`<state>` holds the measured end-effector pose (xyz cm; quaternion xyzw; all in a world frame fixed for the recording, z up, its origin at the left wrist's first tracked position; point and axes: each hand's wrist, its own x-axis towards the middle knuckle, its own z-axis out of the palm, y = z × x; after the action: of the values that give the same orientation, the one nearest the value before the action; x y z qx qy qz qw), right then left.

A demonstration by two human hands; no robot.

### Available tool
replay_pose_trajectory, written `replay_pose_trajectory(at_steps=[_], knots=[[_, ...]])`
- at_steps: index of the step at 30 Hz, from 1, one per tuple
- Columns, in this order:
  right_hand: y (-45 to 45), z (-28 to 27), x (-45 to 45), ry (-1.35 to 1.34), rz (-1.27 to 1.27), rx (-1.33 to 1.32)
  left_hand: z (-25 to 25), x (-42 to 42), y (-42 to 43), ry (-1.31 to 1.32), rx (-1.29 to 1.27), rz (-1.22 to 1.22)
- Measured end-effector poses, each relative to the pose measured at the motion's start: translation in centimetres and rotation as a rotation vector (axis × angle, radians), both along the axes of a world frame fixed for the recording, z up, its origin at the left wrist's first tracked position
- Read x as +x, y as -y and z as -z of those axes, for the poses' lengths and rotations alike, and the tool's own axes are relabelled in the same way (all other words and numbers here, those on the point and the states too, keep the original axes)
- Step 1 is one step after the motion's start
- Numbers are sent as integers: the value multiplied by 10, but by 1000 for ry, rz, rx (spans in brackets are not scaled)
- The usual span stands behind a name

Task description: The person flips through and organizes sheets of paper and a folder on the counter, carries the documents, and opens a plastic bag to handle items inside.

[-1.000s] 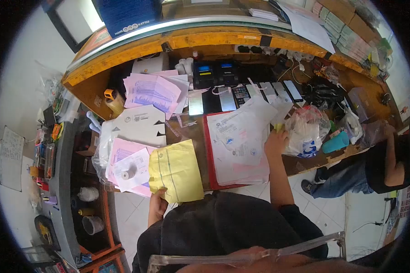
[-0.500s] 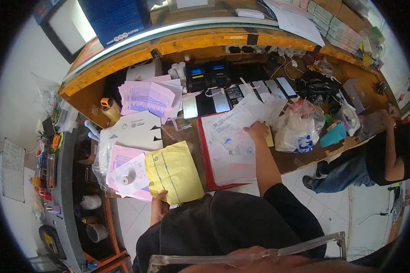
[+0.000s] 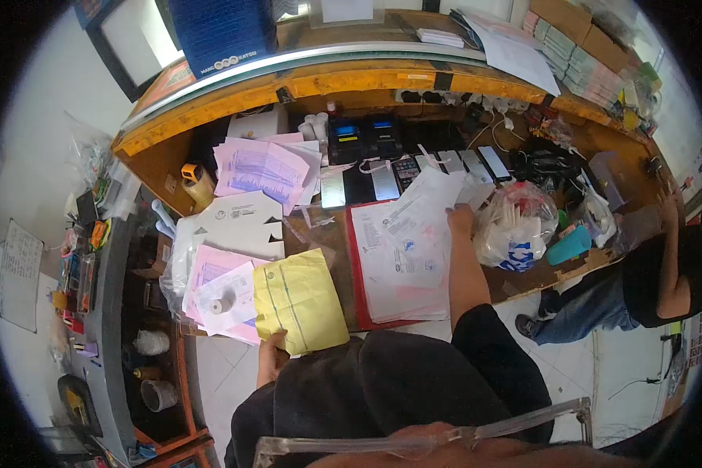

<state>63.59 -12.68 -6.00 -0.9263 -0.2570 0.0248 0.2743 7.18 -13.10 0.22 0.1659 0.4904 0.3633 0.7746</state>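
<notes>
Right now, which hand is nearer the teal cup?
Right hand: at the papers, bag between it and the teal cup. Left hand is farther left, holding yellow paper.

The left hand was low and close to the body, fingers curled closed in a grip. The right arm stretched forward from its dark sleeve, and the right hand lay at its far end, well ahead of the left.

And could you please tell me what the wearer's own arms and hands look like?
The left hand and right hand are bare. A plain black sleeve stops short of the right forearm, which shows no watch. The left sleeve is black too, its edge unclear.
</notes>
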Motion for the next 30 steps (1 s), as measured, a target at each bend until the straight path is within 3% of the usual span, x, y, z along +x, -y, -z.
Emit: replay_pose_trajectory(at_steps=[4, 6, 7, 12, 14, 16, 18, 19, 21, 25, 27, 30], knots=[[-11, -17, -5, -80, 52, 79, -3, 3, 1, 38, 111, 13], [-16, -18, -9, 280, 50, 353, -4, 2, 2, 32, 112, 10], [-17, -27, -13, 276, 49, 352, -4, 0, 2, 28, 111, 9], [15, -139, -68, -173, -165, 670, -1, -2, 4, 53, 89, -37], [20, -101, -46, -273, -228, 625, -1, -3, 4, 48, 77, -19], [31, -100, -49, -365, -286, 586, 4, -5, 3, 48, 72, 6], [44, -106, -56, -225, -415, 141, 6, -4, 2, 21, 79, 26], [42, -101, -51, -219, -415, 145, 2, 0, 2, 26, 85, 28], [39, -94, -46, -765, -478, 455, -8, 7, 4, 75, 125, 8], [38, -122, -52, -875, -444, 439, 2, 4, -2, 82, 121, 17], [38, -128, -56, -943, -486, 208, 6, 5, -5, 78, 106, 30], [33, -91, -48, -977, -515, 336, 3, 11, -5, 89, 103, 43]])
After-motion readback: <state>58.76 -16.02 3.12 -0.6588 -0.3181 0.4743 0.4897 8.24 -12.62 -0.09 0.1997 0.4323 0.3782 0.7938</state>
